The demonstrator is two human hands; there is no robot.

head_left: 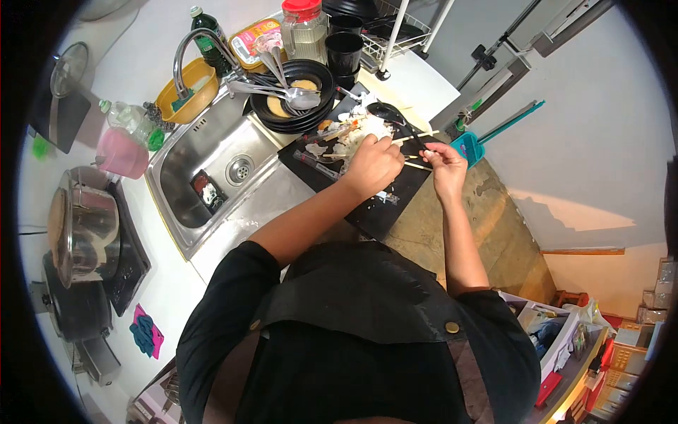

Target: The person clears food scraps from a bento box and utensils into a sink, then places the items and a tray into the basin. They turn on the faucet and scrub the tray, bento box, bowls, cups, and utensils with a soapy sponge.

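Observation:
My left hand (378, 167) is closed over a heap of rice and food scraps (369, 128) on a black tray (387, 215). What its curled fingers hold, if anything, is hidden. Wooden chopsticks (418, 136) lie around that hand, their ends sticking out to its right. At the tray's right edge, my right hand (446, 168) pinches the handle end of a black spoon (386, 112), whose bowl rests at the far side of the scraps. Clear plastic wrappers (315, 164) lie on the tray's left part.
Left of the tray is a steel sink (169, 173) with a small dark item (207, 191) inside. Stacked black plates (311, 79) with spoons stand behind, near black cups (344, 53) and a red-lidded jar (304, 32). A lidded pot (88, 226) sits far left.

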